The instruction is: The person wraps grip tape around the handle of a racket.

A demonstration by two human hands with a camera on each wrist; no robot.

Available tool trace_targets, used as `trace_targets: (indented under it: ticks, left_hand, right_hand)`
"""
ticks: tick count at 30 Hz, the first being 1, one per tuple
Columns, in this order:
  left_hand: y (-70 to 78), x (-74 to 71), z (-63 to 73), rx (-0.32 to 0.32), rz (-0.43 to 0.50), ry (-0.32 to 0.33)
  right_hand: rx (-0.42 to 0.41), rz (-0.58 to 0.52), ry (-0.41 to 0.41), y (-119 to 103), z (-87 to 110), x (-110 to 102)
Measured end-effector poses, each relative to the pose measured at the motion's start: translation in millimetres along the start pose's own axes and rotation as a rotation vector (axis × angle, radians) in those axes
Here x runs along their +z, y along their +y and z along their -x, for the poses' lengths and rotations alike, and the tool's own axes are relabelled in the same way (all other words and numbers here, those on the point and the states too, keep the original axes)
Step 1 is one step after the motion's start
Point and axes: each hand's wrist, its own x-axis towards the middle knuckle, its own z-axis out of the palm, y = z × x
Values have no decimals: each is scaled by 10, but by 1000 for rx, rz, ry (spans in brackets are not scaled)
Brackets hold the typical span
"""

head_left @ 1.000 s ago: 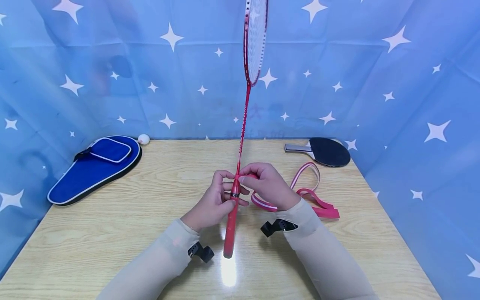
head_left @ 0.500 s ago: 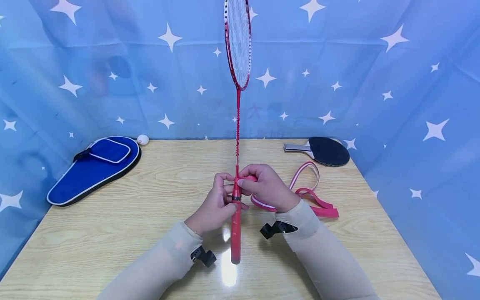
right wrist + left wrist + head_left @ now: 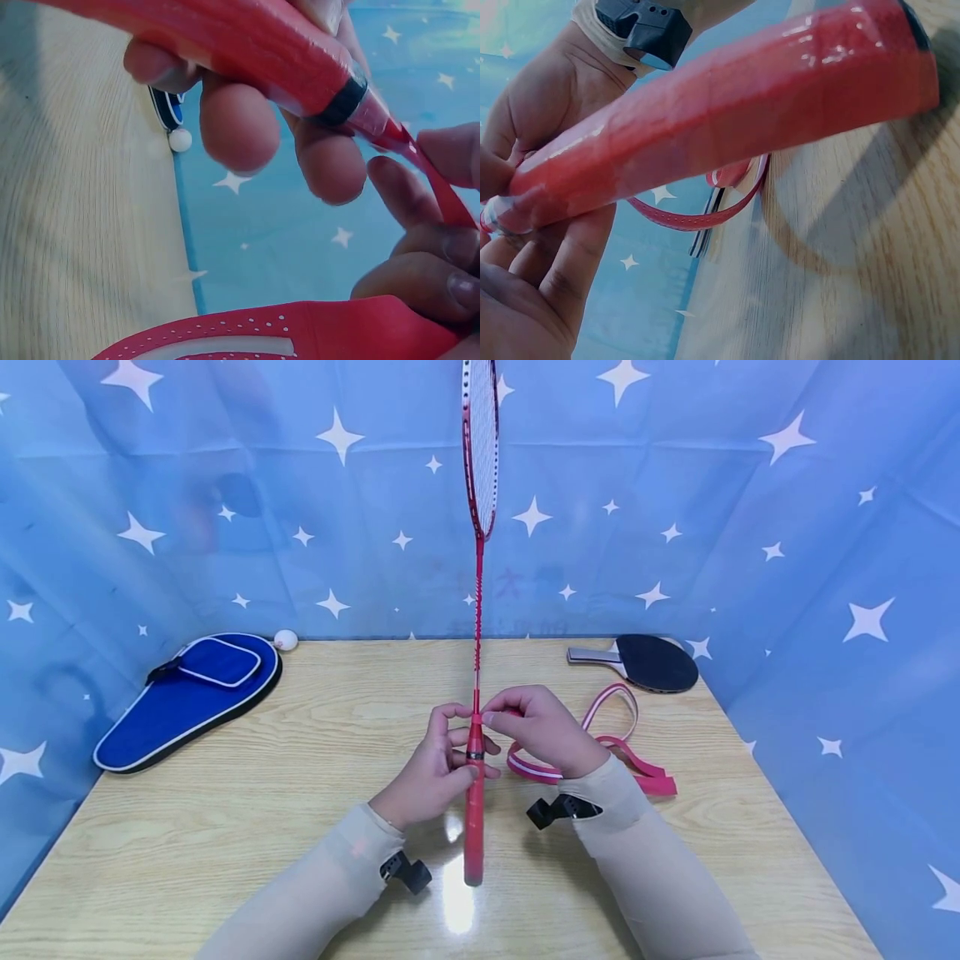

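A red badminton racket (image 3: 474,827) stands in front of me, its head up and partly out of the head view. My left hand (image 3: 429,777) holds it around the top of the handle, thumb in front and fingers behind. At the cone above the black ring, my right hand (image 3: 546,733) pinches a red overgrip tape (image 3: 448,196), whose strip runs from the cone to the fingers. The rest of the tape, perforated and with a pale stripe, lies in loops on the table to the right. In the left wrist view the wrapped handle (image 3: 727,112) fills the foreground.
A blue paddle case (image 3: 187,702) lies at the left of the wooden table (image 3: 337,693), with a white ball (image 3: 286,640) beside it. A black table tennis paddle (image 3: 660,663) lies at the back right. A blue starred cloth (image 3: 390,502) hangs behind.
The racket has swung from leaning right to nearly upright, its handle end moving right. My right hand has shifted slightly right from the cone. My left hand keeps its hold.
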Motion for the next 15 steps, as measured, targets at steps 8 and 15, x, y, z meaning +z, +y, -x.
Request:
trace_targets:
  ticks: [8, 15]
  left_hand:
    - [-25, -38, 17, 10, 31, -53]
    - [-30, -65, 16, 46, 47, -93]
  right_hand:
    - [-37, -7, -38, 27, -6, -8]
    - [-94, -3, -37, 45, -9, -42]
